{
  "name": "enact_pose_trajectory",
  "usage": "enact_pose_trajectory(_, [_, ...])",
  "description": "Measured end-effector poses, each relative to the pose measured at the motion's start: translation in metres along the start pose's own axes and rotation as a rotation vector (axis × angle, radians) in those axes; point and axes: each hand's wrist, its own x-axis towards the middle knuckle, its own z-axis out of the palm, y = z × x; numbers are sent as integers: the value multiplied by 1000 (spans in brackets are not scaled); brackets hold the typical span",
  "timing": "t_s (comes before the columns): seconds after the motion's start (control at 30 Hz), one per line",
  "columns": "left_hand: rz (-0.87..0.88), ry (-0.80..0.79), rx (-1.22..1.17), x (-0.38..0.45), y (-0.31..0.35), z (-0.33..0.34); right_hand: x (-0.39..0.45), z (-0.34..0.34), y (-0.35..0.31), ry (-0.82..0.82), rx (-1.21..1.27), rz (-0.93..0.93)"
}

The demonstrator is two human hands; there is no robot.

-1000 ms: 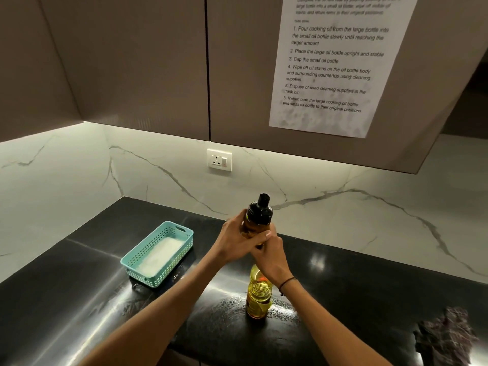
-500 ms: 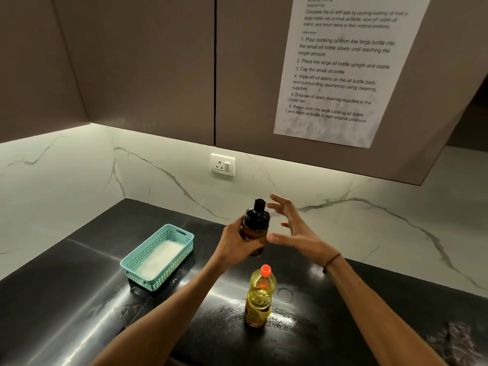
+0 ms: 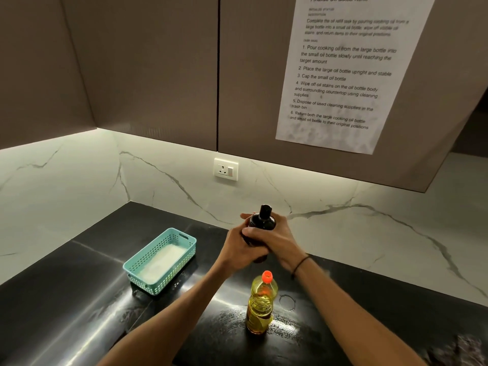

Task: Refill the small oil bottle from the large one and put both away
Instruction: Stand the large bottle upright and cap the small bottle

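The small oil bottle (image 3: 262, 221), dark with a black spout cap, is held upright above the black countertop (image 3: 79, 299). My left hand (image 3: 239, 250) wraps its lower body from the left. My right hand (image 3: 274, 239) grips it from the right, fingers across the front. Only the bottle's cap and shoulder show above the hands. The large oil bottle (image 3: 260, 303), clear plastic with yellow oil and an orange cap, stands upright on the counter just in front of my hands, apart from them.
A teal perforated basket (image 3: 161, 260) with something white inside sits to the left. A dark cloth (image 3: 459, 351) lies at the bottom right. A wall socket (image 3: 225, 169) and an instruction sheet (image 3: 340, 75) are on the wall and cabinet behind.
My right hand, open beside the small bottle half a second ago, has closed onto it again. The left hand kept its grip throughout.
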Motion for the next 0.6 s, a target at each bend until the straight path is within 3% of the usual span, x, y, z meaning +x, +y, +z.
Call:
enact_pose_trajectory(0.1, [-17, 56, 21, -2, -4, 8, -8, 31, 7, 404, -48, 28])
enact_pose_trajectory(0.17, [-22, 53, 1, -1, -4, 9, -7, 30, 5, 406, -182, 28])
enact_pose_trajectory(0.27, [12, 43, -44, 4, -7, 0, -5, 4, 6, 92, -329, 132])
enact_pose_trajectory(0.43, [-7, -27, -65, 4, 1, -6, 10, -56, -16, -213, -357, -129])
enact_pose_trajectory(0.6, [20, -123, -121, 4, 11, 7, 24, -57, -31, -542, -394, -185])
